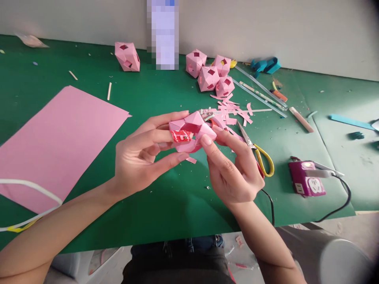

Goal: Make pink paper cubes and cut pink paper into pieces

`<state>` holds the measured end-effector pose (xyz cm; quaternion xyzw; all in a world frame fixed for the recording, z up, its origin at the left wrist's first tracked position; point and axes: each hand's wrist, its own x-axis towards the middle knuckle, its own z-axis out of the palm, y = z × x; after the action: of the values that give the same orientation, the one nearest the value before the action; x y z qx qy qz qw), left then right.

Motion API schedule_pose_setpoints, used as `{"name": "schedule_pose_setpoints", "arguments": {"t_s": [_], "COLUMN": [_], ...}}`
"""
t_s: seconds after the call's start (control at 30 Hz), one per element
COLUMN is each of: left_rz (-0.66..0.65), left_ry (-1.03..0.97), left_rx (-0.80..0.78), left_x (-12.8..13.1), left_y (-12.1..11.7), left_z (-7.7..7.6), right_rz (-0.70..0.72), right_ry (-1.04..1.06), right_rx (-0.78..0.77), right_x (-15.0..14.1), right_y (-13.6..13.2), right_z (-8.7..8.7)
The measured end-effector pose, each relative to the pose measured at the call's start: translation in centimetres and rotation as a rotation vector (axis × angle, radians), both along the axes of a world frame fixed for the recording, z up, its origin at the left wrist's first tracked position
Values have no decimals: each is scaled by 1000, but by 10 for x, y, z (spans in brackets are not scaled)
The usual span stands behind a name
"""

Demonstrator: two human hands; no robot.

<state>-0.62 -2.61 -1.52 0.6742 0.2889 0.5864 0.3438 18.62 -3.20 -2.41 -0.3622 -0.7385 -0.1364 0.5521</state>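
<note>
Left fingers (151, 137) and right fingers (219, 156) clamp a pink paper shape (194, 119), forearms (85, 211) slanting inward

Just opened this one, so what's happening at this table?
A person holds a hollow pink paper shape between the left hand and right hand. A red patterned piece shows at the left index fingertip, by the shape's opening. Five similar pink shapes stand farther back; scissors lie beside the right hand.
</note>
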Motion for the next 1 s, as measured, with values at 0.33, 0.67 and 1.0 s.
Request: {"name": "schedule_pose_setpoints", "arguments": {"t_s": [0.33, 0.67, 1.0], "left_rz": [89, 107, -10], "left_ry": [33, 38, -63], "left_rx": [22, 6, -145], "left_x": [3, 4, 3], "left_y": [0, 0, 0], "left_z": [-1, -3, -1], "right_rz": [-26, 35, 122], "right_ry": [23, 122, -3], "right_rx": [-59, -130, -133], "right_x": [1, -3, 7], "right_y": [0, 0, 3], "right_z": [-7, -7, 9]}}
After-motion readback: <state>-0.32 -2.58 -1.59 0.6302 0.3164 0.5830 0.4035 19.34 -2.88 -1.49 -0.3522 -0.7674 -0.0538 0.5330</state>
